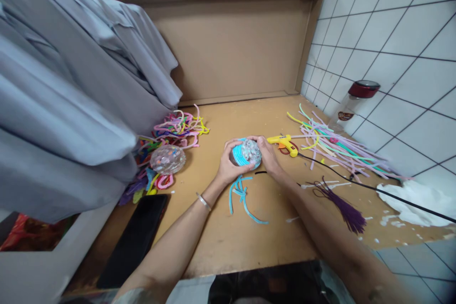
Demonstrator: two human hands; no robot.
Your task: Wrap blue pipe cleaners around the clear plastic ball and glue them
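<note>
In the head view, the round piece (249,153) is near the centre of the frame, clamped between my left hand (227,164) and my right hand (270,157); both touch it, so neither is nearer. I cannot find in it a clear long axis. Its blue-banded side points to frame left, its rough grey side to frame right. Blue strips (242,194) lie just below.

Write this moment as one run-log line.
left hand: holds blue-banded round piece | right hand: holds it too | nearby: loose blue strips, yellow glue gun
</note>
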